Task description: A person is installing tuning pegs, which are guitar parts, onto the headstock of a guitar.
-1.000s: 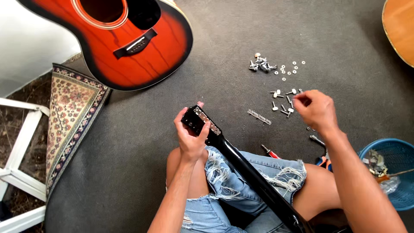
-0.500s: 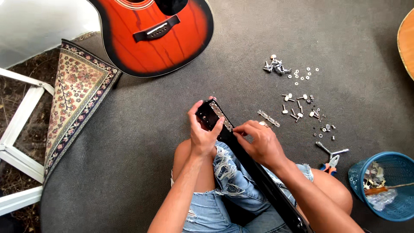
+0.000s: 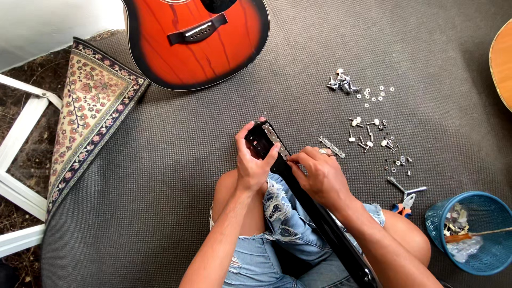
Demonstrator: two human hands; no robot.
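Note:
A black guitar neck (image 3: 314, 213) lies across my lap, its headstock (image 3: 260, 140) pointing away from me. My left hand (image 3: 252, 162) grips the headstock from the left, thumb on its right edge. A silver tuner strip (image 3: 276, 141) sits along the headstock's right edge. My right hand (image 3: 320, 173) pinches at the lower end of that strip, fingers closed on it or on a small part there. A second silver strip (image 3: 331, 146) lies on the grey carpet just right of my right hand.
Loose tuning pegs, washers and screws (image 3: 368, 133) are scattered on the carpet to the right. Orange-handled pliers (image 3: 404, 202) and a blue basket (image 3: 472, 232) sit at lower right. A red sunburst guitar body (image 3: 197, 40) lies ahead, a patterned rug (image 3: 90, 106) at left.
My right hand left the loose parts on the carpet and came to the headstock's right edge. The view shifted, so the guitar body sits higher in frame.

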